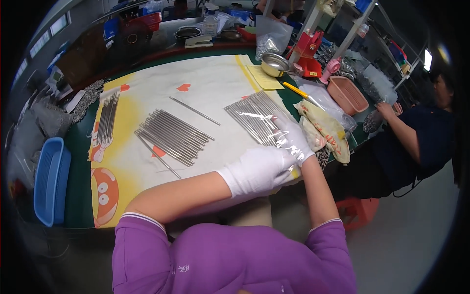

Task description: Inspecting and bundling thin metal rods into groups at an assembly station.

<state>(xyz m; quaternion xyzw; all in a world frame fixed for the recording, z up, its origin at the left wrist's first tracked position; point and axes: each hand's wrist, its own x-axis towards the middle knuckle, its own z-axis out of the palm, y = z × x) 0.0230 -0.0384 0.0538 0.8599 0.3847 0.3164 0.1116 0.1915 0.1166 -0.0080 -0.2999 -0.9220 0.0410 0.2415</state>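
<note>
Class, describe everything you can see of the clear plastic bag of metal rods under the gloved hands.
The clear plastic bag is thin, glossy and see-through, holding a flat layer of slim grey metal rods packed side by side. It lies slantwise on the pale cloth at the table's right side. Its near end is creased under the white-gloved right hand; the gloved left hand meets that same end.
</note>
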